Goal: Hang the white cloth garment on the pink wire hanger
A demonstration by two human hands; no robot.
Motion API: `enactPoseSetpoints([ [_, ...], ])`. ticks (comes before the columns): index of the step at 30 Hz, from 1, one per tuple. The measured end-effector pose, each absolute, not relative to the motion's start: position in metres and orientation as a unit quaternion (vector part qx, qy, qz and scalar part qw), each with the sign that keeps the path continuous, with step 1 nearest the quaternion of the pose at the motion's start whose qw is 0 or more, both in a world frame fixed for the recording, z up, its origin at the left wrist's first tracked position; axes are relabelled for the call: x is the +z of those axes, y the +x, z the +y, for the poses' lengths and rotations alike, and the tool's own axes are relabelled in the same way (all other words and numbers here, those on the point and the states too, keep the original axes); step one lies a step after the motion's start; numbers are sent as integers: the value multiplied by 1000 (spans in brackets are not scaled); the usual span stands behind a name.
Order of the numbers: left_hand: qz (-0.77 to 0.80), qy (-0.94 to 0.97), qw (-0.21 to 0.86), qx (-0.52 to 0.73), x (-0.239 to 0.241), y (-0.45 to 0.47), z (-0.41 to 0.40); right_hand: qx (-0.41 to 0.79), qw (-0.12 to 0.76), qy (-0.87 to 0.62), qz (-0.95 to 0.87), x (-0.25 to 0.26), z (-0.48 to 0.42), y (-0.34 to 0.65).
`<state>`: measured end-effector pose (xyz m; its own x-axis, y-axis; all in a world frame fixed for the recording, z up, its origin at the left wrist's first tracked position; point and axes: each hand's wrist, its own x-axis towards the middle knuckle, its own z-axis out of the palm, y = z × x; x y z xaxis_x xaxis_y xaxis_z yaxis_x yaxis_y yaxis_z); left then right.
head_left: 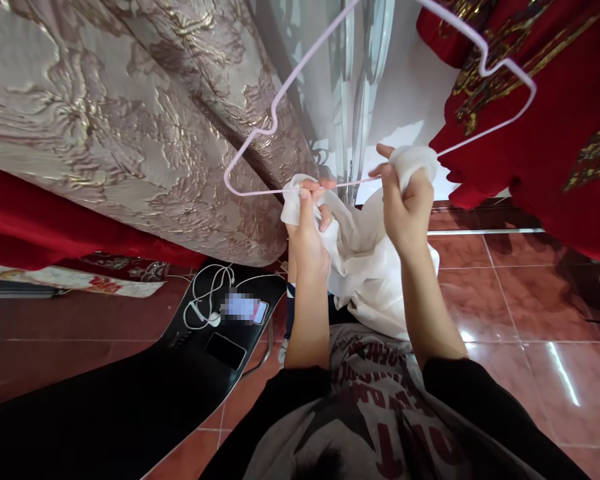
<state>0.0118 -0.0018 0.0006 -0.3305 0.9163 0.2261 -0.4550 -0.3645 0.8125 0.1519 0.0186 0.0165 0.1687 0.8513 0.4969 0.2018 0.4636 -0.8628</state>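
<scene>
A pale pink clothes hanger (250, 143) spans the upper middle of the head view; its top runs out of the frame. White cloth (380, 287) hangs in folds below its lower bar and down in front of my lap. My left hand (313, 227) is closed around the bar's left part, with a piece of the cloth pinched there. On the right, my right hand (407, 207) grips a bunched part of the cloth near the bar, its fingers partly spread and partly covered by fabric.
Beige embossed curtain fabric (145, 127) hangs at left, red gold-trimmed fabric (540, 133) at right. A black seat (145, 380) holds a lit phone (245, 308), a dark phone (226, 351) and a white cable (194, 303). Red tiles (520, 300) cover the floor.
</scene>
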Motion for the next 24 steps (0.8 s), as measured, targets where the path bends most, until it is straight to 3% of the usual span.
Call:
enactPoseSetpoints([
  [7,422,433,478,638,22,-25,-19,196,624,-455,-604,-6,23,152],
  [13,572,460,323,597,27,-97,-12,174,627,-468,-599,7,25,167],
  [20,556,533,278,574,73,-129,8,186,604,-471,-616,13,24,169],
  [24,594,621,120,497,96,-108,10,177,585,-494,-618,15,22,166],
])
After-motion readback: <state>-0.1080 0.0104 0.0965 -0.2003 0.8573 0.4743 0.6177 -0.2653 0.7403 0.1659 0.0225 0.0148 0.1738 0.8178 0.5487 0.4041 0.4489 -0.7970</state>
